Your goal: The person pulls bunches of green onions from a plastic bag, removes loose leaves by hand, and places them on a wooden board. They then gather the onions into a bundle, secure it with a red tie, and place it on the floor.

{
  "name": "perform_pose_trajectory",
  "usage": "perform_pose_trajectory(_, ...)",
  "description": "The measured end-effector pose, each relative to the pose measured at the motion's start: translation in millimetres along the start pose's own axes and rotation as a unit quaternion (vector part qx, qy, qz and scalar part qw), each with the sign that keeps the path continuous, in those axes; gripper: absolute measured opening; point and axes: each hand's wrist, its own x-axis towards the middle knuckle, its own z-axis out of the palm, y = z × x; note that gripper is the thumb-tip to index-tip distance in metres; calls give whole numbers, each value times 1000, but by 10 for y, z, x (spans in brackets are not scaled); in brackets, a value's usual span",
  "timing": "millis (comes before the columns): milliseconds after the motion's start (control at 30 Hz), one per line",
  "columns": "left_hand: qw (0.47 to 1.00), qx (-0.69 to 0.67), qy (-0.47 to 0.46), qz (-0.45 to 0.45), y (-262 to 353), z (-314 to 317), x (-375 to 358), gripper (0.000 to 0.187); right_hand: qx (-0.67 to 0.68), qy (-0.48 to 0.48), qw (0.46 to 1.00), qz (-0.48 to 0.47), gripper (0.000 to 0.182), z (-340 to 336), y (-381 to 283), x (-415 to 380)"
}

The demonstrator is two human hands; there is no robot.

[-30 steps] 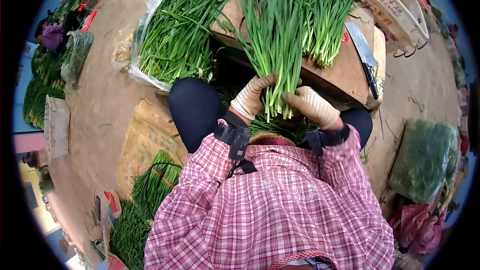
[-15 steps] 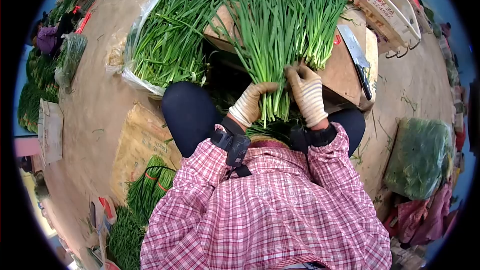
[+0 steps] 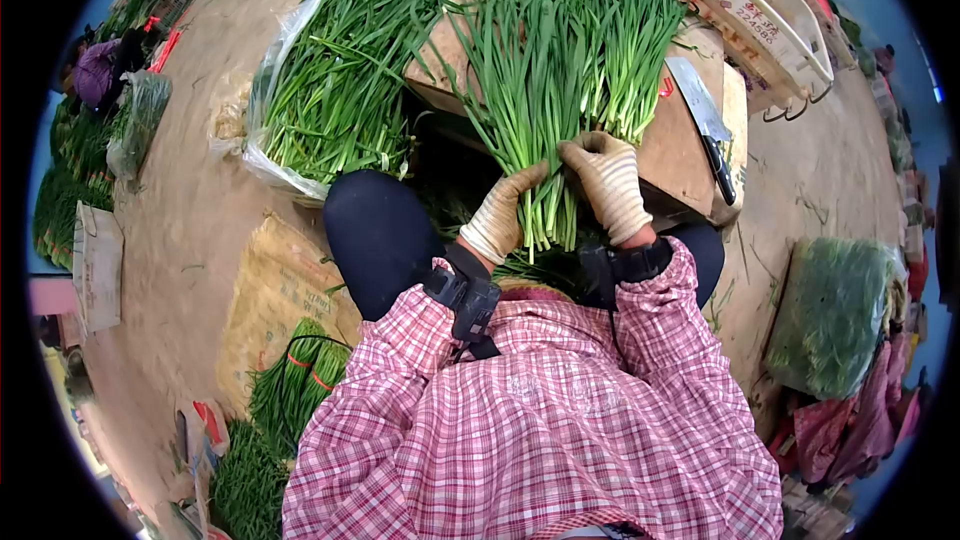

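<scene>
My left hand, in a cream glove with a tan palm, is closed round the lower left side of a loose bunch of green stalks. My right hand, gloved alike, pinches at the right side of the same bunch near its cut ends. The leaves of the bunch fan out over a wooden block. Against it on the right lies a second, shorter pile of stalks. A cleaver with a black handle rests at the block's right edge.
A plastic-lined container of greens stands at the left. White crates are at the upper right. A wrapped green bundle lies on the right floor, a yellow sack and banded bundles at the left. A person sits far left.
My right hand has shifted slightly left, closer to my left hand at the bunch. The whole view has moved a little, with the block and cleaver now slightly further left.
</scene>
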Motion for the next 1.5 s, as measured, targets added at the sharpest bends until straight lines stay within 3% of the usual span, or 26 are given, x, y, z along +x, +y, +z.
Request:
perform_pose_trajectory(33,999,-45,-8,-25,8,11,-18,30,-2,-1,1000,-2,32,6,45,-40)
perform_pose_trajectory(100,999,-42,2,-9,0,64,-18,31,112,57,992,-26,21,48,7,-173)
perform_pose_trajectory(133,999,-37,2,-14,-7,61,-12,31,174,40,983,-47,10,51,-21,-248)
perform_pose_trajectory(233,999,-18,-30,-12,1,56,-26,31,222,31,973,-57,9,24,-247,-551)
perform_pose_trajectory(267,1000,24,-10,13,49,187,-74,30,161,16,984,-72,9,-22,-334,-674)
perform_pose_trajectory(367,998,69,-3,11,118,119,-55,29,291,-284,911,-68,13,-402,-480,-939)
perform_pose_trajectory(400,994,101,-1,41,169,166,-96,30,290,-279,914,-49,13,-445,-602,-910)
perform_pose_trajectory(433,989,132,2,69,195,208,-139,31,261,-189,945,55,16,-422,-591,-779)
perform_pose_trajectory(500,986,146,-2,76,171,231,-120,34,62,-45,996,-50,22,-199,-354,-307)
perform_pose_trajectory(567,985,107,69,117,10,115,36,35,-45,-39,998,-17,27,-29,-339,-57)
perform_pose_trajectory(600,985,133,-11,111,22,18,32,37,-44,-39,998,-17,27,11,-257,-50)
perform_pose_trajectory(700,979,131,36,152,-7,69,-38,38,34,5,995,-90,24,84,-195,-26)
perform_pose_trajectory(767,991,83,10,104,11,98,-111,36,197,-45,977,-60,18,-5,-312,-241)
perform_pose_trajectory(800,997,28,-4,66,20,79,-81,34,199,-46,974,-92,14,-49,-385,-358)
perform_pose_trajectory(833,999,-26,-17,28,27,53,-63,33,256,-82,963,-30,12,-149,-469,-484)
perform_pose_trajectory(900,1000,-13,3,-13,100,44,-98,31,251,-202,944,-66,10,-380,-587,-732)
perform_pose_trajectory(967,992,113,27,41,177,169,-158,31,225,-394,886,-94,11,-721,-717,-782)
perform_pose_trajectory(1000,988,149,31,35,203,141,-154,36,112,-432,895,-14,18,-757,-751,-688)
perform_pose_trajectory(1033,988,148,31,34,149,133,-140,36,11,-358,932,-57,24,-638,-587,-600)
perform_pose_trajectory(1100,969,176,85,154,14,114,-72,46,-86,-136,986,-37,32,-327,-475,-373)
perform_pose_trajectory(1200,965,205,55,156,-36,106,-67,51,-199,23,970,-141,33,63,-253,13)
perform_pose_trajectory(1300,970,173,35,167,-9,132,-123,48,-29,58,985,-158,23,117,-246,-29)
perform_pose_trajectory(1333,984,128,23,124,26,122,-147,44,38,62,986,-152,16,104,-212,-35)
perform_pose_trajectory(1367,993,82,10,79,71,149,-192,41,171,24,973,-155,10,94,-208,-71)
perform_pose_trajectory(1433,995,81,16,57,99,185,-244,38,284,-54,957,-35,6,-39,-485,-293)
perform_pose_trajectory(1500,994,92,18,47,132,198,-228,32,242,-146,956,-76,9,-143,-631,-485)
